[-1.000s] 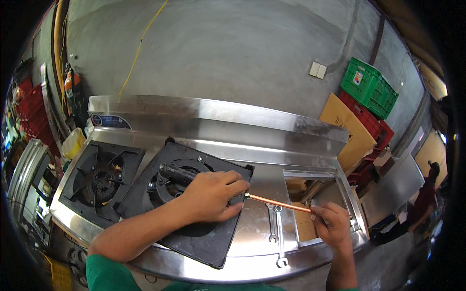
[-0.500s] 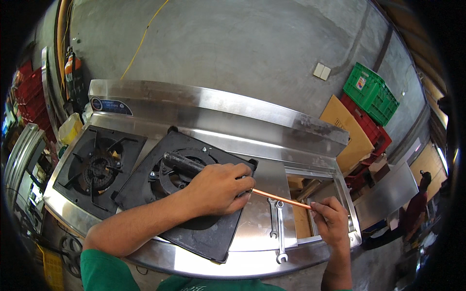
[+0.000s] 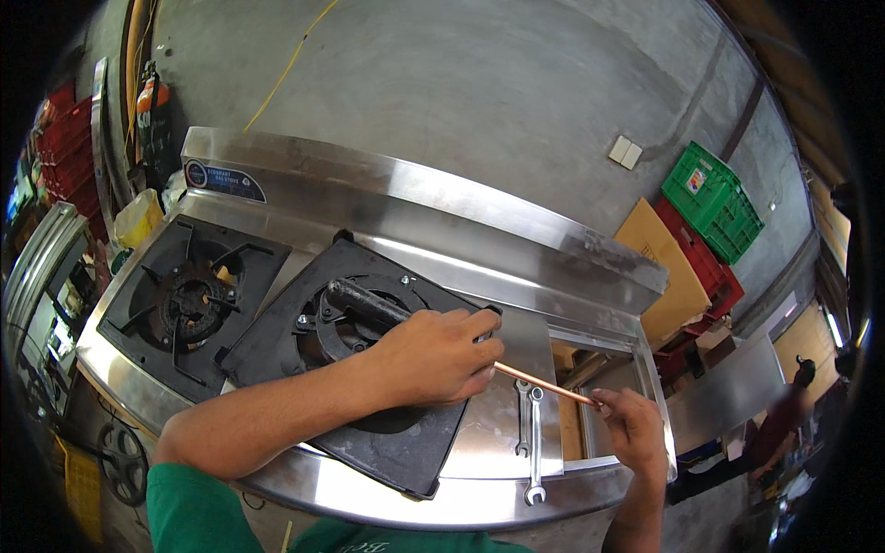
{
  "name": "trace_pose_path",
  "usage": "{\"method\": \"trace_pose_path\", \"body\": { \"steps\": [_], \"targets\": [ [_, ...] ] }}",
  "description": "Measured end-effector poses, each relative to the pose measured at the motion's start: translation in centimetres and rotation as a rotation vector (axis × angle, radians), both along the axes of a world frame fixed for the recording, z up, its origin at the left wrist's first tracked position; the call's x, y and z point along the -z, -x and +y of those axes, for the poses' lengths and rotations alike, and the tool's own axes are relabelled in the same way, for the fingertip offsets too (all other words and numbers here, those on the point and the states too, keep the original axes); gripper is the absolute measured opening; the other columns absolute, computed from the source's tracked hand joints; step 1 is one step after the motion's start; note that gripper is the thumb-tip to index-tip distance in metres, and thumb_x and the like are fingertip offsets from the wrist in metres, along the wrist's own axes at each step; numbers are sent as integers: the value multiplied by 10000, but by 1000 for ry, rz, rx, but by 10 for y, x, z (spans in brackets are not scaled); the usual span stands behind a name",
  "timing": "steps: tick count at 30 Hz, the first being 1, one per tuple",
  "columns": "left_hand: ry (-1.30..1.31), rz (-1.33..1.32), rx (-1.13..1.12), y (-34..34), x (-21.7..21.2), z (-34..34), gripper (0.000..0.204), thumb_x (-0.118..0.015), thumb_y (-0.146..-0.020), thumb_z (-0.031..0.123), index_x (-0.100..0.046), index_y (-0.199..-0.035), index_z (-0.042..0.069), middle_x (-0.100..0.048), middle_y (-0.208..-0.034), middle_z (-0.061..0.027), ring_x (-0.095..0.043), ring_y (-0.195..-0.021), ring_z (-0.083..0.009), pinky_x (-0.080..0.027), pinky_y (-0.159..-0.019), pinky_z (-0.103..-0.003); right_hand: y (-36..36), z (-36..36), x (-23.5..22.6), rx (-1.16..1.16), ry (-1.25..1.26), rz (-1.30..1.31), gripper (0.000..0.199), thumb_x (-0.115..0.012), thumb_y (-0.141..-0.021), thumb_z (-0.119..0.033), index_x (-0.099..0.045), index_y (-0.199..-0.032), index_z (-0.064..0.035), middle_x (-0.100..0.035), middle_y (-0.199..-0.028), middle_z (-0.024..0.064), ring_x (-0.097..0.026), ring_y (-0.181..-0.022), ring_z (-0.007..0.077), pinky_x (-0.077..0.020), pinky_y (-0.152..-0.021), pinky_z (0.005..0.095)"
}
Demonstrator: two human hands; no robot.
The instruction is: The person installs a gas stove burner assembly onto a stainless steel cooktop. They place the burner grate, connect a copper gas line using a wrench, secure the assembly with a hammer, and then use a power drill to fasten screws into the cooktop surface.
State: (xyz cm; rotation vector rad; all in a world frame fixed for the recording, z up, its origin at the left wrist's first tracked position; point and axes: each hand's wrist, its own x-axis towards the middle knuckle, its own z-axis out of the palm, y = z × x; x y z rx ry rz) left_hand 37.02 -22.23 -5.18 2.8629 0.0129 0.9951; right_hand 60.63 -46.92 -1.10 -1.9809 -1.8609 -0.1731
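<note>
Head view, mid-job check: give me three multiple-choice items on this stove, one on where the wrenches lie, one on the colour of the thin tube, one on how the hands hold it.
1. Where do the wrenches lie?
A. on the steel top between the two hands
B. on the left burner
C. on the green crate

2. What colour is the thin tube?
A. blue
B. copper
C. white

3. How is the tube held?
A. left hand alone
B. lying free
C. one hand at each end

Answers:
1. A: they lie flat on the stove top, right of the black burner plate.
2. B: it shows orange-brown against the steel.
3. C: the left hand covers one end over the plate, and the right hand pinches the other.
</note>
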Motion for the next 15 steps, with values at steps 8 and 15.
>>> {"method": "trace_pose_path", "body": {
  "steps": [8,15],
  "targets": [
    [-17,-19,0,1,1,1,281,-697,-838,270,-610,-999,56,-595,-1067,-128,-662,-879,-267,-572,-648,-382,12,21,10,15,-64,97,230,-726,-818,-21,-705,-1047,-16,-635,-840,133,-674,-760,310,-524,-664,380],
    [-34,-10,-4,0,2,0,280,-700,-838,260,-593,-982,45,-616,-1159,-175,-663,-855,-270,-570,-647,-353,16,22,2,37,18,1,181,-710,-854,-47,-706,-1028,1,-631,-831,148,-662,-725,309,-512,-644,383]
  ]
}}
